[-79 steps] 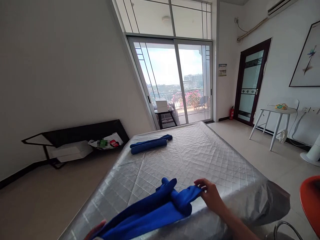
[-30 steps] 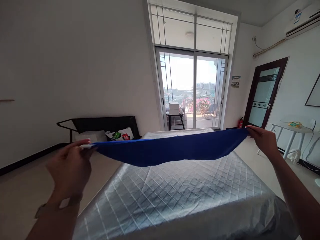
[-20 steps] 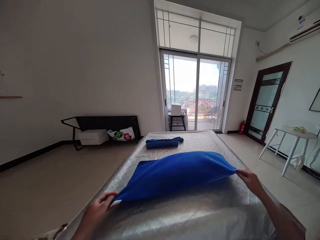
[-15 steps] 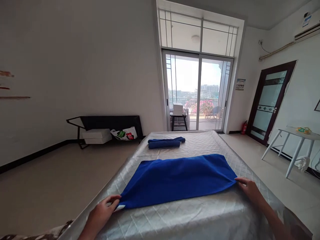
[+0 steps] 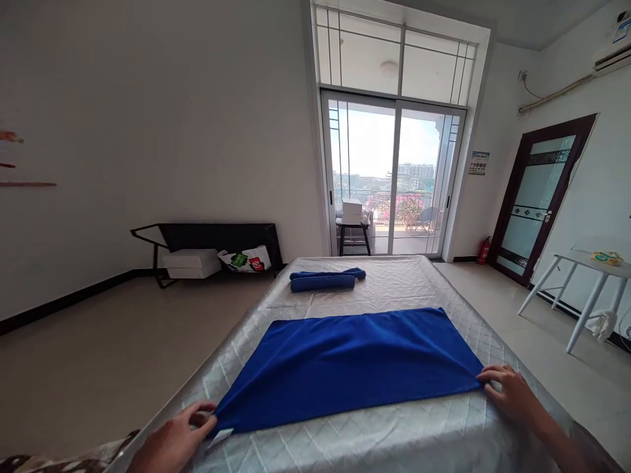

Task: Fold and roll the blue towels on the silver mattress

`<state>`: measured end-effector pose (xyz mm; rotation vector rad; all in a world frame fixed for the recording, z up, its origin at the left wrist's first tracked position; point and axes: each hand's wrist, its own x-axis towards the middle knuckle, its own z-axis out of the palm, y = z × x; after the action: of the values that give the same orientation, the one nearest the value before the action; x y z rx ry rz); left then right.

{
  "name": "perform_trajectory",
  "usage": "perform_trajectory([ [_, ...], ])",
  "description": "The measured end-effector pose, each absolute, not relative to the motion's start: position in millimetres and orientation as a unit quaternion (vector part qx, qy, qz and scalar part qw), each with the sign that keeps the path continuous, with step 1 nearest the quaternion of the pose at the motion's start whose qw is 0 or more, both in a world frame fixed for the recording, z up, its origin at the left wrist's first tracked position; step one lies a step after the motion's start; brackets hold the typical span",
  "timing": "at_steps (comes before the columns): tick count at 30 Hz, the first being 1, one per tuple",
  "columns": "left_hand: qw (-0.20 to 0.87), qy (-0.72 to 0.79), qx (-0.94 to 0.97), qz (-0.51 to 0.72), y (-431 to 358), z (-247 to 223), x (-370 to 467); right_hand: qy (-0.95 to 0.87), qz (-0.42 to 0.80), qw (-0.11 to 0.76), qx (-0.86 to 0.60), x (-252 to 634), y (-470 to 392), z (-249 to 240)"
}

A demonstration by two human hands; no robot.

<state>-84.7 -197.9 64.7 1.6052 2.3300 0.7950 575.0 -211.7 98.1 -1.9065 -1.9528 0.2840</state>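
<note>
A blue towel point(image 5: 352, 368) lies spread across the silvery quilted bed cover point(image 5: 394, 433), with soft creases over its middle. At its near left corner, beside a small white label point(image 5: 221, 434), my left hand point(image 5: 180, 430) pinches the edge between thumb and fingers. My right hand point(image 5: 507, 391) grips the near right corner, fingers closed on the cloth. Farther up the bed, two rolled blue towels point(image 5: 323, 283) rest side by side, apart from the spread one.
A black bench point(image 5: 221, 238) stands against the left wall with white boxes point(image 5: 192, 264) and a printed bag point(image 5: 246, 260) under it. Beyond the bed is a sliding glass door point(image 5: 394, 177). To the right are a small white table point(image 5: 591, 263) and a dark-framed door point(image 5: 537, 203).
Both hands have moved toward me and farther apart, drawing the towel's near edge closer and wider. The towel lies flatter. The rolled towels have stayed in place.
</note>
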Motion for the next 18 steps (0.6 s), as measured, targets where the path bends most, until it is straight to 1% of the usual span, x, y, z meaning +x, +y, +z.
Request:
perform_trajectory([
  [2, 0.093, 0.792, 0.549, 0.250, -190, 67, -84, -0.700, 0.093, 0.180, -0.685, 569, -206, 107],
  [4, 0.070, 0.775, 0.581, 0.237, -175, 73, -74, -0.710, 0.089, 0.193, -0.671, 553, -193, 115],
  [7, 0.029, 0.718, 0.665, 0.205, -141, 84, -43, -0.740, 0.096, 0.222, -0.628, 512, -161, 123],
  [10, 0.005, 0.671, 0.723, 0.164, -99, 89, -4, -0.763, 0.099, 0.222, -0.599, 465, -121, 123],
  [14, -0.007, 0.661, 0.743, 0.107, -56, 80, 29, -0.778, 0.089, 0.169, -0.599, 416, -71, 112],
  [18, 0.033, 0.665, 0.744, 0.056, -35, 61, 30, -0.771, 0.101, 0.082, -0.623, 394, -42, 93],
])
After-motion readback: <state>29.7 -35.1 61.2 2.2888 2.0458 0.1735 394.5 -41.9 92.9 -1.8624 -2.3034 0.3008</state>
